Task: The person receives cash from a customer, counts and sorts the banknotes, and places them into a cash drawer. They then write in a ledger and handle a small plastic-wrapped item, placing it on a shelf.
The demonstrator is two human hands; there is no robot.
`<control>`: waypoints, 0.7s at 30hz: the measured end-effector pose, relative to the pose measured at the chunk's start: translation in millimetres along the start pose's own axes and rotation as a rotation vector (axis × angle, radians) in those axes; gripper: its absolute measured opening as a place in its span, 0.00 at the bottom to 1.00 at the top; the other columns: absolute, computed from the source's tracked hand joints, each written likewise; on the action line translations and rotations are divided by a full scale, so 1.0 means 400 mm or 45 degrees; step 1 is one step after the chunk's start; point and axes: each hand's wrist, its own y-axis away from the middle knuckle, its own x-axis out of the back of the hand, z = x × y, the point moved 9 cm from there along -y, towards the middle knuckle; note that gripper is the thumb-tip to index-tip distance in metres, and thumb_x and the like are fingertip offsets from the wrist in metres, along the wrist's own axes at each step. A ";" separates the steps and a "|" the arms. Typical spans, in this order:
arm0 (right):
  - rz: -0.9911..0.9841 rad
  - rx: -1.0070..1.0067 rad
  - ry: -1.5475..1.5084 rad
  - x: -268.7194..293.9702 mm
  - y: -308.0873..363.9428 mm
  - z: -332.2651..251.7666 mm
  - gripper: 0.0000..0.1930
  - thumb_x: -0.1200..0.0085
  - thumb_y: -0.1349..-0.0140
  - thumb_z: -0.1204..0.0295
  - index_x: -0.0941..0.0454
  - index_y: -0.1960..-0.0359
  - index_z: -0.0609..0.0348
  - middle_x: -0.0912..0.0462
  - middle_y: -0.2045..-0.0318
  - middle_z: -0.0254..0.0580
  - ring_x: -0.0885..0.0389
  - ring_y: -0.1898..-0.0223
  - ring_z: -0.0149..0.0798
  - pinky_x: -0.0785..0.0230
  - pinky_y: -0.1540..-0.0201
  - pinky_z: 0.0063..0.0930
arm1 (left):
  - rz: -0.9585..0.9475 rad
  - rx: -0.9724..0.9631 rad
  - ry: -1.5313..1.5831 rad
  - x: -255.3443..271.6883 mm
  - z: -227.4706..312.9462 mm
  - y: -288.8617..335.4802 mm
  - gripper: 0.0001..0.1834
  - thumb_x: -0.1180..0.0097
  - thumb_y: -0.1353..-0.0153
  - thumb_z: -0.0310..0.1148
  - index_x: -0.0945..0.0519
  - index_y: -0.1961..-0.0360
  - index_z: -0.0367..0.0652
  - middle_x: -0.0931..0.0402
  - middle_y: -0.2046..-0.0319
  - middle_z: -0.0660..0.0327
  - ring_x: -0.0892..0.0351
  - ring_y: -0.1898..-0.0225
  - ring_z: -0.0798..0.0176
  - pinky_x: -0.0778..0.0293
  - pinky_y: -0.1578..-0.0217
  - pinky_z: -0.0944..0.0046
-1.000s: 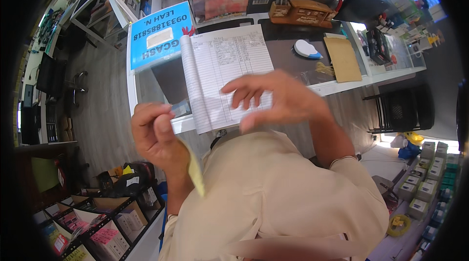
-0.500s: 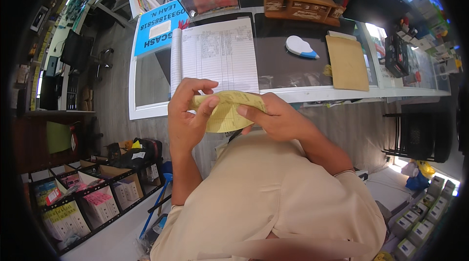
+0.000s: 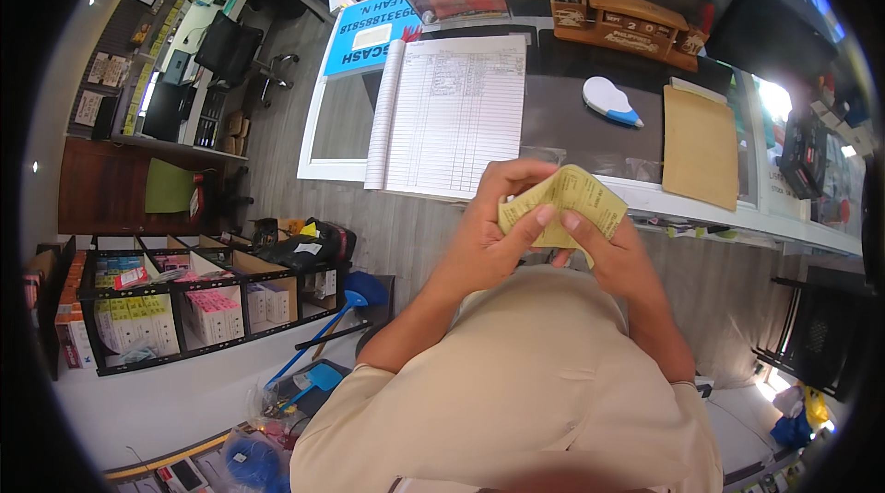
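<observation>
A printed yellow paper slip [image 3: 588, 201], bent along its middle, is held up in front of my torso just off the counter's near edge. My left hand [image 3: 489, 239] grips its left side, with the thumb pressed on the face of the paper and the fingers behind. On the other side my right hand [image 3: 616, 258] pinches the lower right part, thumb on top. Beyond my left hand, an open ruled notebook [image 3: 452, 138] with handwritten columns lies on the glass counter. To its right sits a white and blue teardrop-shaped correction tape [image 3: 608, 100].
A brown envelope [image 3: 699, 147] lies at the counter's right, near a wooden desk calendar [image 3: 627, 27] with pens beside it. A blue sign [image 3: 373, 32] rests at the back left. Left of me stand a black-edged shelf of boxes [image 3: 217, 313] and a blue broom [image 3: 364, 290].
My view has turned, so the counter sits differently in it. Both hands and the yellow slip have shifted right along the counter edge, and the slip is tilted with more of its printed face showing.
</observation>
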 end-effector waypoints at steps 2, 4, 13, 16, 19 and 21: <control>0.069 0.018 -0.015 0.012 0.007 0.000 0.17 0.54 0.20 0.64 0.26 0.39 0.62 0.16 0.55 0.40 0.15 0.56 0.31 0.20 0.63 0.26 | -0.057 -0.037 -0.299 -0.018 0.010 -0.009 0.21 0.43 0.27 0.34 0.27 0.34 0.45 0.25 0.44 0.57 0.35 0.40 0.62 0.24 0.48 0.65; 0.095 0.037 -0.070 0.014 0.010 0.002 0.16 0.54 0.20 0.64 0.25 0.40 0.62 0.16 0.56 0.39 0.16 0.58 0.31 0.20 0.63 0.25 | -0.122 -0.222 -0.577 -0.032 0.041 -0.019 0.24 0.42 0.28 0.36 0.25 0.33 0.46 0.26 0.37 0.58 0.36 0.39 0.59 0.26 0.46 0.64; -0.047 0.004 0.084 -0.046 -0.043 0.036 0.12 0.51 0.24 0.69 0.22 0.48 0.63 0.16 0.59 0.38 0.18 0.63 0.31 0.22 0.61 0.27 | -0.261 -0.416 -0.640 0.004 0.069 -0.034 0.22 0.45 0.29 0.39 0.21 0.36 0.45 0.18 0.41 0.62 0.30 0.35 0.55 0.43 0.33 0.54; 0.050 0.027 0.159 -0.068 -0.059 0.037 0.09 0.48 0.27 0.72 0.22 0.51 0.63 0.17 0.61 0.37 0.18 0.64 0.30 0.23 0.61 0.27 | -0.359 -0.404 -0.535 0.029 0.072 -0.034 0.20 0.45 0.28 0.38 0.18 0.39 0.45 0.16 0.45 0.63 0.25 0.38 0.55 0.43 0.34 0.54; 0.117 0.109 0.295 -0.093 -0.077 0.018 0.08 0.46 0.29 0.75 0.21 0.51 0.62 0.18 0.61 0.36 0.19 0.63 0.31 0.24 0.61 0.27 | -0.424 -0.414 -0.443 0.060 0.079 -0.044 0.17 0.47 0.28 0.39 0.16 0.44 0.44 0.14 0.48 0.64 0.23 0.38 0.56 0.43 0.34 0.54; 0.119 0.145 0.350 -0.115 -0.095 0.008 0.09 0.46 0.30 0.76 0.21 0.51 0.62 0.18 0.61 0.36 0.19 0.63 0.31 0.24 0.60 0.27 | -0.460 -0.418 -0.403 0.085 0.083 -0.050 0.17 0.47 0.27 0.40 0.14 0.47 0.45 0.14 0.49 0.64 0.23 0.38 0.55 0.42 0.34 0.53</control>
